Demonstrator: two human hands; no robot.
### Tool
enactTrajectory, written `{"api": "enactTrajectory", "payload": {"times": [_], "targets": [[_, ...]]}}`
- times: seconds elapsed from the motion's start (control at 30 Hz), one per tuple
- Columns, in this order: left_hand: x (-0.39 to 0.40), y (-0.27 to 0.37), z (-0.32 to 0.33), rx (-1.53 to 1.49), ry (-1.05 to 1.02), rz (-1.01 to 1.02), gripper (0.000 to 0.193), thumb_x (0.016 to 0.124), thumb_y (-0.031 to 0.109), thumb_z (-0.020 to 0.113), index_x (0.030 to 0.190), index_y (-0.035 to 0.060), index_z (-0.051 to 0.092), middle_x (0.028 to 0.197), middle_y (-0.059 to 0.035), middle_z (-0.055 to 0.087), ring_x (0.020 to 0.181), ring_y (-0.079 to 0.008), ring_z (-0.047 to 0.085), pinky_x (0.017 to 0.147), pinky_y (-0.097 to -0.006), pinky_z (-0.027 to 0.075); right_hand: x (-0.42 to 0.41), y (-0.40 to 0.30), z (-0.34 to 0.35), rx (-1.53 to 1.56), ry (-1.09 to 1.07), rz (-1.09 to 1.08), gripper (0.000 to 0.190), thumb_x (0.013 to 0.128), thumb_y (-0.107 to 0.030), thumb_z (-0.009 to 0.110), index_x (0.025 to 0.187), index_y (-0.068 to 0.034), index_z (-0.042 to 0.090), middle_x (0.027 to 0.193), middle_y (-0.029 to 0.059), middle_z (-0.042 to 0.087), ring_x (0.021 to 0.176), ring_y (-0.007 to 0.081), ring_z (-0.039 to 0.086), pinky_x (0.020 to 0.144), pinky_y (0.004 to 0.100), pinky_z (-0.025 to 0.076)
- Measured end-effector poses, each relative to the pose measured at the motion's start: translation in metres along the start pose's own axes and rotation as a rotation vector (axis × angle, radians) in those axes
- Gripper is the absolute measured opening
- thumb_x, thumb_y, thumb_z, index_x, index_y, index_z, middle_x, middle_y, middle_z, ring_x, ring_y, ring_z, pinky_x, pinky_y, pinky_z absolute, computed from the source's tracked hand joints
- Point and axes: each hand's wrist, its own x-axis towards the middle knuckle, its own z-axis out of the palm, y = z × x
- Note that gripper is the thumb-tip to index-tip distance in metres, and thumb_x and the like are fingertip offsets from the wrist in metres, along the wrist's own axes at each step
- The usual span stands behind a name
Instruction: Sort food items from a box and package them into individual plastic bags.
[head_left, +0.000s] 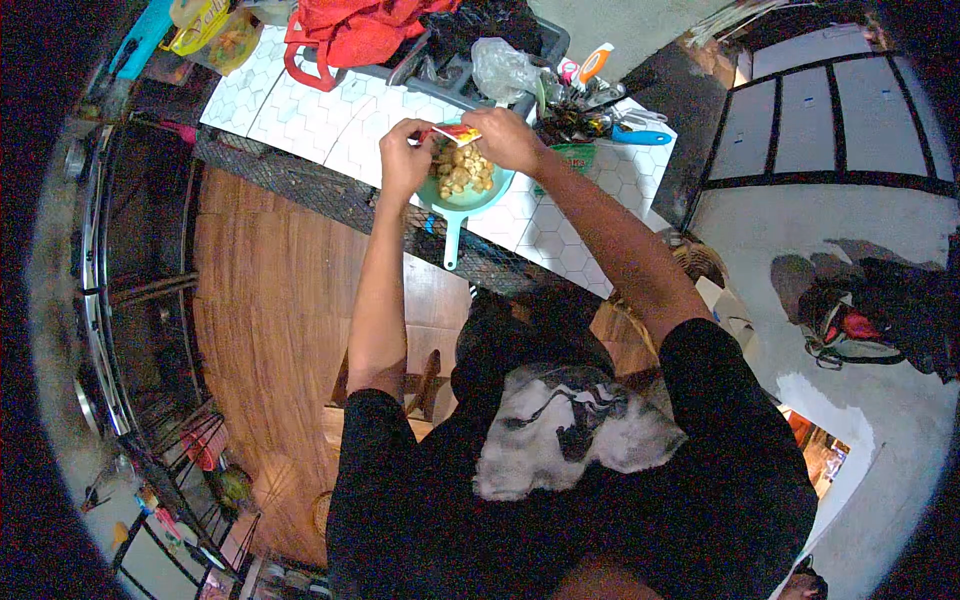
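Note:
A small red and yellow packet (458, 134) is stretched between my two hands, above a light teal bowl with a handle (452, 241). My left hand (406, 160) pinches the packet's left end, and my right hand (504, 139) grips its right end. Pale brown cubed food pieces (466, 174) lie in the bowl below. The bowl rests at the near edge of a counter with white hexagon tiles (360, 139). Partly under my right forearm, a green packet (574, 157) lies on the tiles. Whether the red packet is torn cannot be seen.
A grey dish rack (555, 41) with clear plastic bags (506, 69) stands behind the bowl, beside a red fabric bag (352, 34). Utensils, among them one with a blue handle (641, 136), crowd the right. A yellow-topped food pouch (217, 41) sits at the far left.

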Motion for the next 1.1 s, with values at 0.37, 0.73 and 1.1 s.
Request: {"api": "enactTrajectory", "payload": {"times": [0.37,0.73,1.1], "targets": [[-0.003,0.007,0.002,-0.293,-0.100,-0.284,0.031,0.070,-0.005,0.066,0.101,-0.0006,0.065,0.085,-0.0130,0.067,0.075,-0.0166,0.063,0.072,-0.0288,0.050,-0.006,0.020,-0.006,-0.375,-0.127,0.011,0.016,0.068,-0.019,0.066,0.080,-0.009,0.063,0.070,0.0109,0.063,0.070,0.0280,0.063,0.075,0.0423,0.038],[-0.156,-0.038,-0.019,-0.409,0.305,-0.676,0.018,0.087,0.012,0.060,0.100,0.0008,0.059,0.081,-0.0081,0.066,0.070,-0.0142,0.063,0.057,-0.0257,0.050,-0.007,0.015,-0.004,-0.230,-0.160,0.111,0.018,0.076,-0.026,0.062,0.087,-0.011,0.064,0.069,0.0133,0.063,0.069,0.0297,0.063,0.080,0.0461,0.033],[-0.271,-0.036,-0.025,-0.541,0.255,-1.082,0.018,0.092,0.012,0.054,0.108,0.0048,0.057,0.090,-0.0105,0.065,0.078,-0.0181,0.064,0.062,-0.0292,0.052,0.007,-0.007,0.022,0.102,0.016,0.146,0.026,0.080,-0.030,0.063,0.090,-0.006,0.068,0.071,0.0162,0.063,0.068,0.0330,0.060,0.079,0.0427,0.034]]}}
